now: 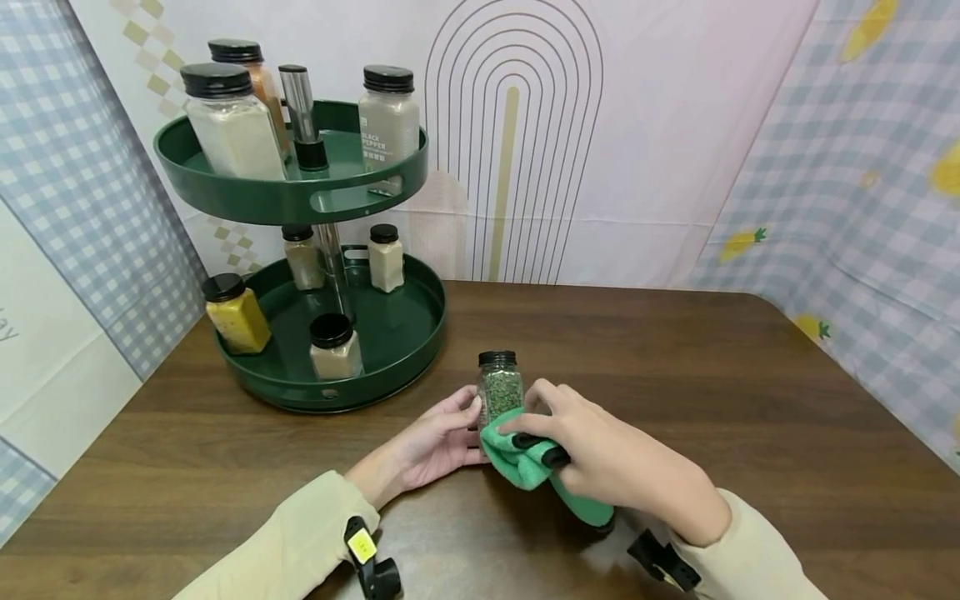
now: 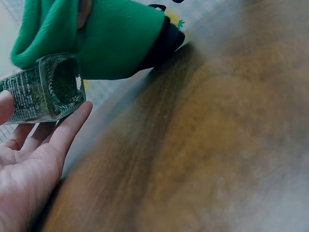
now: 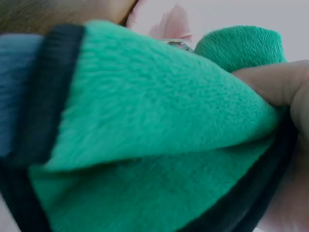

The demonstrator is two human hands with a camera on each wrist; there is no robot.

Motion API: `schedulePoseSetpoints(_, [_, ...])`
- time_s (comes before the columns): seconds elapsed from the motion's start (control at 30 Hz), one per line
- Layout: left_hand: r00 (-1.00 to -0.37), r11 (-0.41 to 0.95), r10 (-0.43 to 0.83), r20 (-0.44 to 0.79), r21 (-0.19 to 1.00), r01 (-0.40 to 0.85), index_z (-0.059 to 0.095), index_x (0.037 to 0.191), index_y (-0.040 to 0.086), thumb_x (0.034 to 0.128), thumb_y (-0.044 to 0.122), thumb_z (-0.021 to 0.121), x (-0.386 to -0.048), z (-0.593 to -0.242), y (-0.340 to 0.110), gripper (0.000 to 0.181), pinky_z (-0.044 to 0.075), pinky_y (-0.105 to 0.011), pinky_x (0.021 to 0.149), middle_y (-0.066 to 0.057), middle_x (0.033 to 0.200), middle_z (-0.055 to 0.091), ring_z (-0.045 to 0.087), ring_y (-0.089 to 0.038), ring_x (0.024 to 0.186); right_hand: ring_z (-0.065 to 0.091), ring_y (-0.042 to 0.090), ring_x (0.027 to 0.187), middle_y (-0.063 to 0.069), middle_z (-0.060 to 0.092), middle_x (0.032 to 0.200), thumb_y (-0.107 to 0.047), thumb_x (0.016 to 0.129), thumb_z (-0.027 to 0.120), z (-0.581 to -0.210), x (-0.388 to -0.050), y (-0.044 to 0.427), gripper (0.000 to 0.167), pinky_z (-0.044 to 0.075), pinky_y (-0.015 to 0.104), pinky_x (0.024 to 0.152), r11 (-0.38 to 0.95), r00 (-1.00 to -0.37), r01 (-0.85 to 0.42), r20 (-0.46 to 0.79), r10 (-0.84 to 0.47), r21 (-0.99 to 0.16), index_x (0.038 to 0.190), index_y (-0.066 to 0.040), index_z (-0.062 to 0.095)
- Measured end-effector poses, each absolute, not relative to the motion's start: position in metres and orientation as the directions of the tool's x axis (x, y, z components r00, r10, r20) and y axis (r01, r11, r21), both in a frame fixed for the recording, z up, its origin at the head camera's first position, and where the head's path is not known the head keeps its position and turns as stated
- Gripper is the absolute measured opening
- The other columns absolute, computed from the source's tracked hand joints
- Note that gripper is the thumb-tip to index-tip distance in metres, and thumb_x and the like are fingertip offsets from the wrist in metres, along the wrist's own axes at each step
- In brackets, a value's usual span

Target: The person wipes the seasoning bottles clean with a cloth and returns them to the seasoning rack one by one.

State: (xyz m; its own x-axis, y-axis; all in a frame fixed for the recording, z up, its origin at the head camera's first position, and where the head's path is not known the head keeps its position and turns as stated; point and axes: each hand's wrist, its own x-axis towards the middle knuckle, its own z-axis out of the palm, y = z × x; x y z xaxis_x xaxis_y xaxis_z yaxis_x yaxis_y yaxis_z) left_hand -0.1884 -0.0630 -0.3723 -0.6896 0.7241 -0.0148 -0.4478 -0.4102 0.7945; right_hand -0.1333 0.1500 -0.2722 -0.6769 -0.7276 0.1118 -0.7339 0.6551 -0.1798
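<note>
A clear glass spice jar with a black lid and green dried herbs inside is held by my left hand, thumb on one side and fingers on the other. In the left wrist view the jar is tilted, its base lifted off the table. My right hand grips a green cloth with black edging and holds it against the lower part of the jar. The cloth fills most of the right wrist view, pinched by the thumb, and hides nearly all of the jar there.
A two-tier green turntable rack stands at the back left of the wooden table. Several black-lidded spice jars sit on both tiers, among them a yellow jar at the lower left and a black pepper jar on top.
</note>
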Motion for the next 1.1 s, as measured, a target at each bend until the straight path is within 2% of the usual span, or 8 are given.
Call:
schedulePoseSetpoints(0.13, [-0.692,-0.405,0.722,-0.018,0.800,-0.443,0.026,0.136,0.013,0.0999,0.027,0.041,-0.188,-0.372,-0.063,0.041,0.048,-0.037,0.090,-0.006,0.122,0.048,0.054,-0.019,0.108,0.042,0.007,0.082,-0.012,0.045,0.094,0.014,0.067,0.046,-0.266,-0.129,0.154,0.069,0.039,0.019,0.071,0.626,-0.643,-0.746,0.002,-0.766,-0.229,0.116,-0.032,0.063])
schedulePoseSetpoints(0.23, [-0.684,-0.398,0.730,-0.010,0.807,-0.436,0.023,0.139,0.011,0.1002,0.026,0.040,-0.189,-0.373,-0.063,0.045,0.046,-0.039,0.093,-0.007,0.125,0.047,0.053,-0.020,0.111,0.045,0.005,0.082,-0.013,0.048,0.094,0.017,0.069,0.044,-0.259,-0.128,0.161,0.068,0.040,0.019,0.072,0.581,-0.604,-0.766,-0.003,-0.797,-0.274,0.112,-0.031,0.064])
schedulePoseSetpoints(0.33, [-0.677,-0.407,0.736,0.001,0.800,-0.442,0.025,0.139,0.013,0.1001,0.026,0.040,-0.189,-0.373,-0.063,0.044,0.046,-0.040,0.093,-0.005,0.125,0.046,0.052,-0.020,0.111,0.048,0.003,0.084,-0.013,0.051,0.099,0.021,0.067,0.041,-0.252,-0.130,0.169,0.073,0.042,0.020,0.072,0.572,-0.618,-0.769,0.101,-0.780,-0.286,0.115,-0.030,0.063])
schedulePoseSetpoints(0.47, [-0.646,-0.426,0.763,0.034,0.777,-0.464,0.028,0.138,0.014,0.1001,0.024,0.040,-0.188,-0.374,-0.063,0.041,0.047,-0.040,0.091,-0.002,0.125,0.047,0.051,-0.019,0.112,0.054,0.004,0.089,-0.012,0.053,0.111,0.020,0.073,0.043,-0.252,-0.135,0.172,0.074,0.047,0.025,0.075,0.661,-0.707,-0.707,0.282,-0.649,-0.251,0.126,-0.029,0.054])
schedulePoseSetpoints(0.57, [-0.612,-0.428,0.788,0.059,0.768,-0.477,0.023,0.143,0.014,0.1004,0.024,0.038,-0.187,-0.374,-0.064,0.047,0.046,-0.043,0.091,-0.001,0.126,0.047,0.050,-0.019,0.114,0.058,0.007,0.088,-0.009,0.053,0.117,0.015,0.079,0.046,-0.259,-0.139,0.167,0.068,0.049,0.029,0.075,0.712,-0.738,-0.666,0.339,-0.584,-0.223,0.133,-0.028,0.049])
schedulePoseSetpoints(0.7, [-0.622,-0.428,0.781,0.049,0.767,-0.477,0.015,0.148,0.014,0.0998,0.025,0.040,-0.188,-0.374,-0.065,0.055,0.045,-0.046,0.092,0.001,0.127,0.048,0.050,-0.018,0.114,0.059,0.010,0.076,-0.005,0.054,0.115,0.014,0.078,0.048,-0.268,-0.140,0.160,0.068,0.049,0.027,0.069,0.729,-0.734,-0.659,0.370,-0.570,-0.184,0.134,-0.025,0.048])
schedulePoseSetpoints(0.97, [-0.622,-0.403,0.780,0.066,0.814,-0.419,0.040,0.131,0.011,0.0952,0.034,0.051,-0.188,-0.376,-0.063,0.044,0.047,-0.042,0.088,-0.002,0.117,0.057,0.057,-0.019,0.105,0.058,0.010,0.073,-0.005,0.054,0.113,0.012,0.079,0.051,-0.272,-0.139,0.154,0.066,0.048,0.027,0.066,0.755,-0.750,-0.631,0.388,-0.535,-0.178,0.133,-0.025,0.048])
schedulePoseSetpoints(1.1, [-0.631,-0.401,0.773,0.068,0.822,-0.403,0.044,0.127,0.011,0.0927,0.033,0.056,-0.187,-0.376,-0.063,0.042,0.050,-0.039,0.085,-0.001,0.112,0.062,0.061,-0.017,0.101,0.054,0.007,0.068,-0.005,0.053,0.112,0.014,0.076,0.051,-0.271,-0.137,0.154,0.068,0.046,0.022,0.063,0.738,-0.735,-0.653,0.377,-0.563,-0.171,0.133,-0.025,0.049])
